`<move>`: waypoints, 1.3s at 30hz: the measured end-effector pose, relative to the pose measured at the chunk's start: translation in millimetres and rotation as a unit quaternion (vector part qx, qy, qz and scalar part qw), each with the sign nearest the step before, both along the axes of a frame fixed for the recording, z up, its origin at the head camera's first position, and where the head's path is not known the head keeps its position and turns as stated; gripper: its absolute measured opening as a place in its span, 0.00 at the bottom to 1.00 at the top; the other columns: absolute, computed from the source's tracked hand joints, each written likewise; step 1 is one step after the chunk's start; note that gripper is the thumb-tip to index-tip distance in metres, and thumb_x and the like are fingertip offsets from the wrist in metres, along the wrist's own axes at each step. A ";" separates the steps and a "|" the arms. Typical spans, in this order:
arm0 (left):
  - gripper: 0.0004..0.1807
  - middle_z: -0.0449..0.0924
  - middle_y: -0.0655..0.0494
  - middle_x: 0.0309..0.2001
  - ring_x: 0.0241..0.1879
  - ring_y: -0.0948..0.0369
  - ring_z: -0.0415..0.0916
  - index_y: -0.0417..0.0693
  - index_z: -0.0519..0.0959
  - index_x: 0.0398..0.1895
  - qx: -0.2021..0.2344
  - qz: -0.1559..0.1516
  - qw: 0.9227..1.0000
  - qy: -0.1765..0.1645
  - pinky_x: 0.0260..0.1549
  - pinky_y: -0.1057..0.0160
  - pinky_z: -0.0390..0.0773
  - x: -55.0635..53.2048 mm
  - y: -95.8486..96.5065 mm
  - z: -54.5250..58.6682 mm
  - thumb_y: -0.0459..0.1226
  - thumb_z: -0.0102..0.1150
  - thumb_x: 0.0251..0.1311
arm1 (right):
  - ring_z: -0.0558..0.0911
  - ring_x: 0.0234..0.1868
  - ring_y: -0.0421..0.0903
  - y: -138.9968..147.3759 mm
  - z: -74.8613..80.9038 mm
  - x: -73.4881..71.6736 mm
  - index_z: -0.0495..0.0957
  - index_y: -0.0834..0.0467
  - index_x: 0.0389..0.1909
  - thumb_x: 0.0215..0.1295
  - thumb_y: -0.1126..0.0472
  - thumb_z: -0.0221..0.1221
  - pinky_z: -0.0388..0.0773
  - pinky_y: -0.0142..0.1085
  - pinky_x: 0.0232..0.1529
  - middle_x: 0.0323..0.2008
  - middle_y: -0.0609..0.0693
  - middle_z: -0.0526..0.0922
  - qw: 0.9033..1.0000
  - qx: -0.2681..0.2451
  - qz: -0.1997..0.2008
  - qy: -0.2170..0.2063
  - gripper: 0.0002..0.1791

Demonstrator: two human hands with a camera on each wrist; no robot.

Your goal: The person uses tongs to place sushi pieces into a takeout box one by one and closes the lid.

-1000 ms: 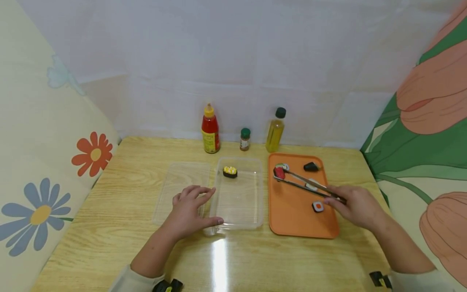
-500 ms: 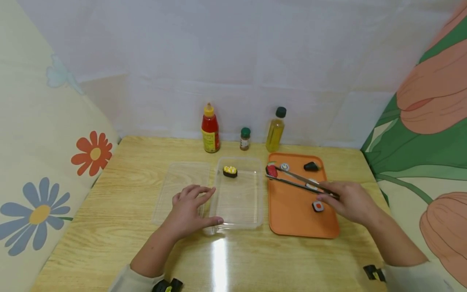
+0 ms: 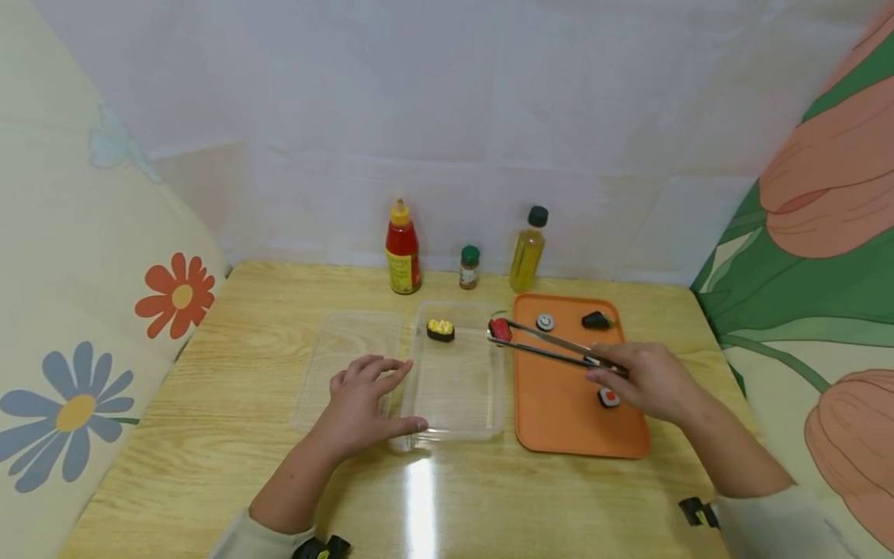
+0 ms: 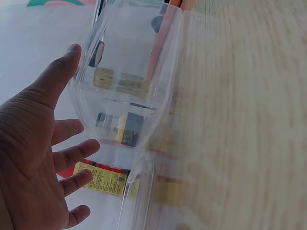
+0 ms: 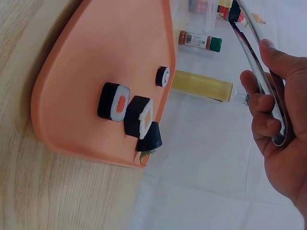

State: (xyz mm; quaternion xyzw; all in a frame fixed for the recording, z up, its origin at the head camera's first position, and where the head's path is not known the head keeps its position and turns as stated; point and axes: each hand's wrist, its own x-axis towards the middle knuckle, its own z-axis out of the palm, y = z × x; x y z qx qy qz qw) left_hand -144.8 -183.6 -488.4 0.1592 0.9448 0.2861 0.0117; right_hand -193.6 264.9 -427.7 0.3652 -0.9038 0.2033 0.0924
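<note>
My right hand (image 3: 649, 380) grips metal tongs (image 3: 552, 346), seen up close in the right wrist view. Their tips pinch a red-topped sushi piece (image 3: 500, 329) with a dark wrap, over the right rim of the clear plastic box (image 3: 454, 396). Inside that box, toward the back, sits a yellow-topped sushi piece (image 3: 441, 330). Fingers spread, my left hand (image 3: 366, 404) stands at the box's left side, thumb near its front corner; it holds nothing. The clear lid (image 3: 349, 341) lies to the left, partly behind this hand.
An orange tray (image 3: 580, 427) on the right bears several sushi pieces, among them a small round roll (image 3: 545, 321), a dark cone-shaped roll (image 3: 596, 320) and a red-centred roll (image 3: 608, 397). Behind stand a red sauce bottle (image 3: 402, 252), a spice jar (image 3: 469, 268) and an oil bottle (image 3: 528, 252).
My right hand has moved left with the tongs, carrying the red-topped sushi piece from above the tray to the box's right rim. My left hand has stayed in place.
</note>
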 end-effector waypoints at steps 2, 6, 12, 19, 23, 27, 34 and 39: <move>0.56 0.70 0.52 0.71 0.74 0.43 0.54 0.53 0.71 0.76 0.000 0.001 1.000 0.000 0.62 0.26 0.47 -0.4 0.0 0.2 0.71 0.71 0.47 | 0.78 0.26 0.31 -3.3 -0.4 -2.1 0.87 0.63 0.53 0.62 0.59 0.74 0.74 0.30 0.23 0.33 0.46 0.89 1.000 -0.001 0.003 -0.003 0.20; 0.56 0.70 0.51 0.71 0.74 0.43 0.54 0.53 0.72 0.76 0.001 0.002 1.000 -0.002 0.63 0.27 0.47 -0.8 -0.1 0.1 0.72 0.70 0.46 | 0.77 0.25 0.29 -8.9 -1.8 -6.3 0.87 0.61 0.51 0.64 0.59 0.72 0.74 0.29 0.23 0.32 0.44 0.87 1.000 -0.002 0.013 -0.013 0.17; 0.56 0.70 0.51 0.71 0.74 0.43 0.54 0.53 0.72 0.76 0.001 0.002 1.000 -0.002 0.62 0.27 0.46 -0.8 -0.6 0.1 0.73 0.70 0.46 | 0.73 0.23 0.28 -16.3 -3.2 -12.6 0.87 0.60 0.51 0.65 0.59 0.72 0.72 0.29 0.23 0.30 0.43 0.86 1.000 0.002 0.029 -0.008 0.16; 0.57 0.70 0.52 0.71 0.74 0.43 0.54 0.53 0.71 0.76 -0.001 0.003 1.000 -0.003 0.63 0.26 0.46 -0.5 -0.3 0.1 0.73 0.69 0.46 | 0.75 0.24 0.29 -26.0 -6.2 -20.1 0.86 0.59 0.55 0.67 0.55 0.71 0.74 0.31 0.26 0.31 0.42 0.86 0.999 0.017 0.031 -0.023 0.19; 0.57 0.70 0.52 0.71 0.74 0.43 0.54 0.53 0.72 0.76 -0.003 0.002 1.000 -0.001 0.63 0.26 0.47 -0.2 -0.2 -0.2 0.73 0.70 0.46 | 0.76 0.25 0.28 -31.6 -9.3 -24.2 0.86 0.58 0.56 0.68 0.53 0.69 0.75 0.31 0.26 0.32 0.41 0.87 0.999 0.021 0.034 -0.034 0.19; 0.56 0.70 0.53 0.70 0.74 0.43 0.54 0.53 0.72 0.76 -0.003 0.002 1.000 0.004 0.63 0.26 0.47 -0.3 -0.1 -0.6 0.72 0.70 0.46 | 0.72 0.22 0.28 -36.4 -11.0 -27.7 0.86 0.56 0.56 0.70 0.51 0.68 0.72 0.30 0.24 0.31 0.39 0.85 0.998 0.029 0.034 -0.043 0.19; 0.56 0.71 0.53 0.70 0.73 0.43 0.55 0.53 0.72 0.75 -0.002 0.003 1.000 0.008 0.62 0.26 0.48 -0.1 0.1 -1.8 0.72 0.71 0.46 | 0.71 0.22 0.28 -43.6 -11.6 -31.6 0.86 0.57 0.57 0.70 0.50 0.68 0.72 0.31 0.25 0.33 0.42 0.87 0.997 0.040 0.040 -0.051 0.21; 0.56 0.71 0.53 0.70 0.73 0.42 0.55 0.53 0.72 0.75 -0.002 0.004 1.000 0.006 0.62 0.26 0.48 0.3 -0.3 -0.9 0.71 0.72 0.45 | 0.71 0.22 0.28 -50.5 -11.9 -34.5 0.86 0.58 0.57 0.69 0.50 0.68 0.72 0.31 0.25 0.36 0.46 0.89 0.997 0.052 0.048 -0.045 0.22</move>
